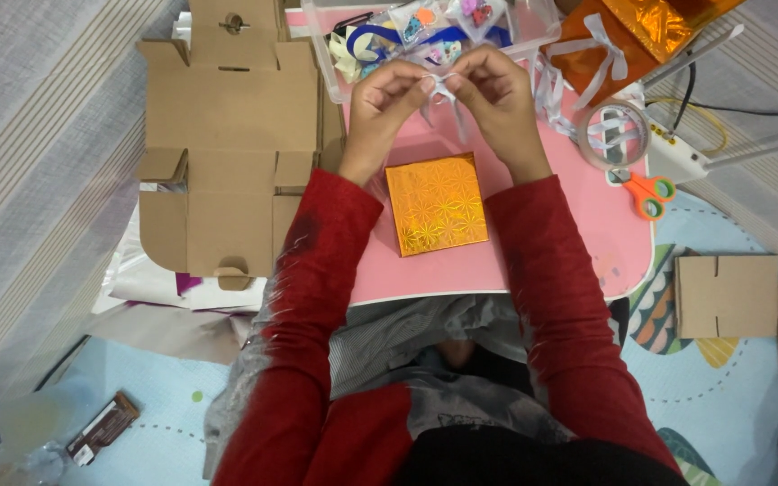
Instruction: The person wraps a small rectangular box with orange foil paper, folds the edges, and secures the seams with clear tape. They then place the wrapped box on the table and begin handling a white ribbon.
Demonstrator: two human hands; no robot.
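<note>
I am pinching the white ribbon [440, 90] between my left hand [387, 99] and right hand [495, 94], upper centre; I reckon it could slip loose and unravel.

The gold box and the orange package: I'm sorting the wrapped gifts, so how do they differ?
The gold box lies flat and whole in view on the pink table, below both hands; the orange package sits at the far right corner, cut off by the frame edge. The gold box bears no ribbon; the orange package has a white ribbon across it. The gold box shows a starry pattern, the orange package plain foil. Both are shiny.
</note>
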